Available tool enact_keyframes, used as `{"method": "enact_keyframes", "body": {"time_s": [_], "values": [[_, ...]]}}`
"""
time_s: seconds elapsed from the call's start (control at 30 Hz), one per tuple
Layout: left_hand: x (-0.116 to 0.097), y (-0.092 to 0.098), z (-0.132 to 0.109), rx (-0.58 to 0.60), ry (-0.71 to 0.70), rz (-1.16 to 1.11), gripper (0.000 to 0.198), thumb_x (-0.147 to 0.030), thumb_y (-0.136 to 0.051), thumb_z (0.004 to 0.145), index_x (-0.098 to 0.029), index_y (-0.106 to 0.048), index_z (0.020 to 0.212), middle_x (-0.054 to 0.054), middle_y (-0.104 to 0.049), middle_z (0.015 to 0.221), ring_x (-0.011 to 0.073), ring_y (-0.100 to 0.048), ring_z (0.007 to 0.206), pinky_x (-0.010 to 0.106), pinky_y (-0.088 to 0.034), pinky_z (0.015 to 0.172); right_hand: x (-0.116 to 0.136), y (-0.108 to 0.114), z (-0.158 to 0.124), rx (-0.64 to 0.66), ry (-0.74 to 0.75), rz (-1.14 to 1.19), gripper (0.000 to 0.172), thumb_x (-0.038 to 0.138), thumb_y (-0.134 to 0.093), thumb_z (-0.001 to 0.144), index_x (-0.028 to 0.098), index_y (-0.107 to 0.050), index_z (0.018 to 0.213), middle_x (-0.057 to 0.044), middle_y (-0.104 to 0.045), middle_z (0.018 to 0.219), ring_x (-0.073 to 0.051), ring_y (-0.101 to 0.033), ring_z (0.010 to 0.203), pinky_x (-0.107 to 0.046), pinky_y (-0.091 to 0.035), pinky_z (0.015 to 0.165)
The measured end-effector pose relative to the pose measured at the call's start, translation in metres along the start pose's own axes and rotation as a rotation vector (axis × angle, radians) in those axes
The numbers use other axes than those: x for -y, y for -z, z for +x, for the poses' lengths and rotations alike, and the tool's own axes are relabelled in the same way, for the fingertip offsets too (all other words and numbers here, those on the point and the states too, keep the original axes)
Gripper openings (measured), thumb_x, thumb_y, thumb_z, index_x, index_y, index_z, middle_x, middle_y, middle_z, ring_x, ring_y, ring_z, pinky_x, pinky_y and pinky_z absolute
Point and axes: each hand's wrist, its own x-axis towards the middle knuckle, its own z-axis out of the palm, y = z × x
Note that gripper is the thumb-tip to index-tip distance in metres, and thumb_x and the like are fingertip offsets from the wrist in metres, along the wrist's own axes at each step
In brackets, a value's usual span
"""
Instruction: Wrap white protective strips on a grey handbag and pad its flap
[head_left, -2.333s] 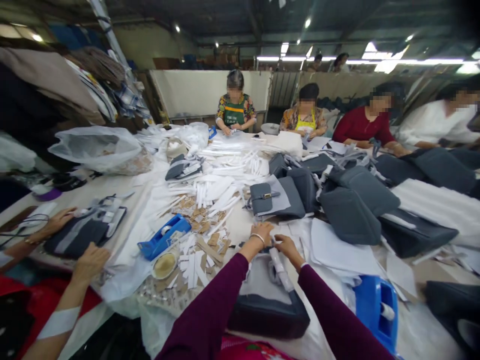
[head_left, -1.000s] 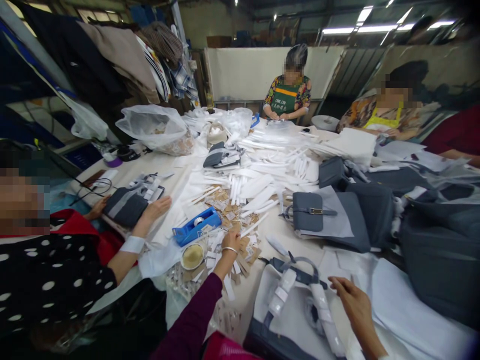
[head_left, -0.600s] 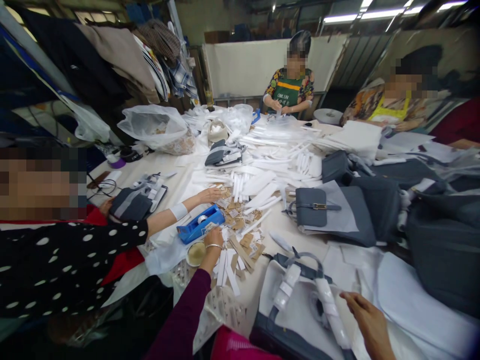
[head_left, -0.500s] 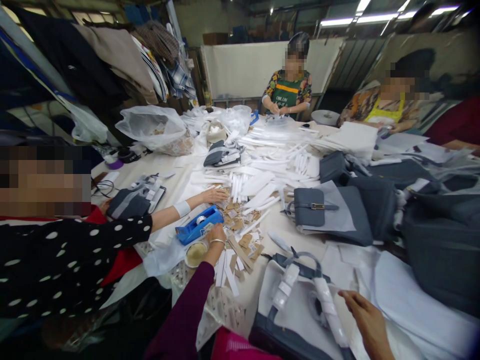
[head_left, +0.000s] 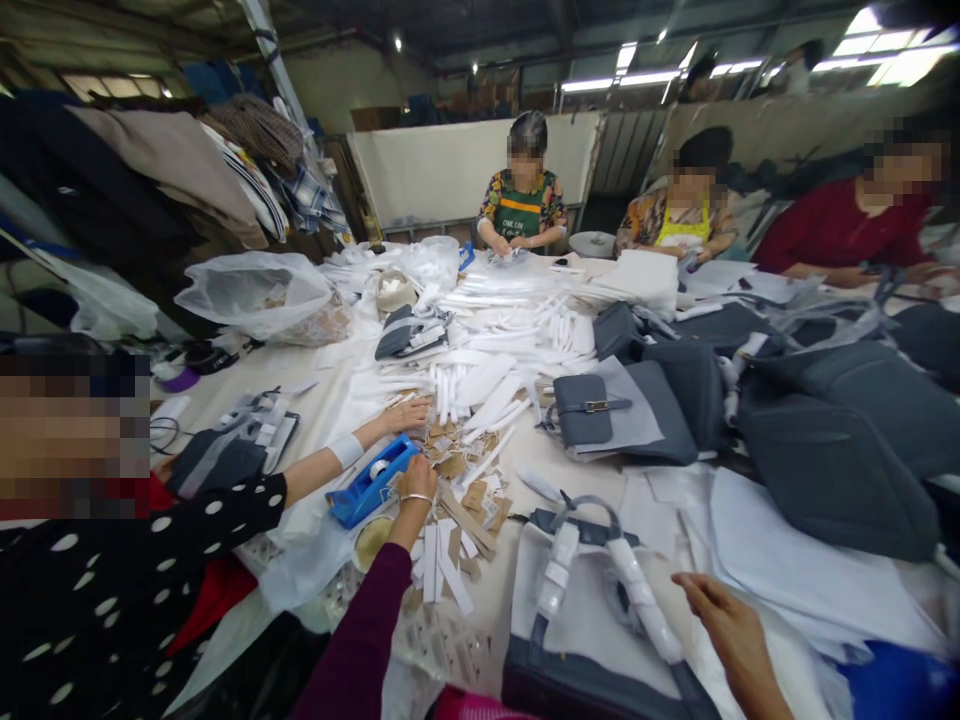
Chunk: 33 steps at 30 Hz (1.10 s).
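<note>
My left hand [head_left: 418,479], in a maroon sleeve with a bangle at the wrist, reaches out to the blue tape dispenser [head_left: 368,482] and closes at its near end. My right hand [head_left: 721,625] lies with fingers stretched out on white wrapping paper beside a grey handbag [head_left: 581,662] in front of me. The bag's handle [head_left: 626,580] is wrapped in white paper. A small round dish [head_left: 370,537] sits just below the dispenser. White strips and brown card tags [head_left: 456,528] lie scattered by my left hand.
A person in a polka-dot top at my left stretches a hand [head_left: 405,413] to the brown tags. Three more people work at the far side. Grey handbags [head_left: 817,430] pile up at the right, white paper rolls [head_left: 495,330] in the middle, a plastic bag [head_left: 255,295] at the left.
My left hand left the bag handle and travelled left to the tape dispenser. My right hand let go and rests beside the bag. The neighbour's arm reached across to the tags.
</note>
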Motion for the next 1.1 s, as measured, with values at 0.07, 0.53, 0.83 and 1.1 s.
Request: {"method": "enact_keyframes", "body": {"time_s": [0.07, 0.53, 0.83, 1.1], "values": [[0.005, 0.007, 0.005, -0.090, -0.071, -0.074, 0.007, -0.014, -0.047, 0.078, -0.015, -0.053, 0.077, 0.006, -0.059, 0.083, 0.0176, -0.058, 0.079, 0.031, -0.046, 0.073, 0.003, 0.000, -0.002, 0.007, -0.007, 0.003, 0.044, 0.057, -0.053, 0.067, 0.018, -0.072, 0.076, -0.002, -0.060, 0.054, -0.018, -0.053, 0.054, -0.027, -0.042, 0.054], [-0.054, 0.156, -0.005, -0.081, -0.174, -1.127, 0.022, -0.037, -0.054, 0.072, -0.020, -0.041, 0.079, 0.000, -0.064, 0.078, 0.0110, -0.059, 0.056, 0.028, -0.052, 0.056, 0.123, -0.003, -0.012, 0.182, 0.252, 0.247, 0.037, 0.048, -0.052, 0.073, 0.018, -0.071, 0.086, -0.004, -0.065, 0.067, -0.019, -0.057, 0.064, -0.027, -0.044, 0.061], [-0.119, 0.217, -0.054, 0.161, -0.374, -1.254, 0.015, -0.034, -0.052, 0.076, -0.020, -0.047, 0.080, 0.001, -0.064, 0.080, 0.0125, -0.061, 0.061, 0.028, -0.051, 0.057, 0.274, -0.009, -0.047, 0.307, 0.804, 0.517, 0.023, 0.019, -0.056, 0.075, 0.022, -0.068, 0.094, -0.002, -0.059, 0.091, -0.011, -0.051, 0.069, -0.024, -0.042, 0.065], [-0.157, 0.236, -0.102, 0.312, -0.434, -1.306, 0.013, -0.031, -0.050, 0.077, -0.020, -0.046, 0.078, 0.001, -0.062, 0.077, 0.0125, -0.058, 0.056, 0.028, -0.048, 0.052, 0.313, -0.013, -0.069, 0.690, 0.861, 0.586, 0.021, 0.013, -0.064, 0.064, 0.019, -0.068, 0.084, 0.001, -0.060, 0.082, -0.009, -0.050, 0.066, -0.020, -0.040, 0.060]]}}
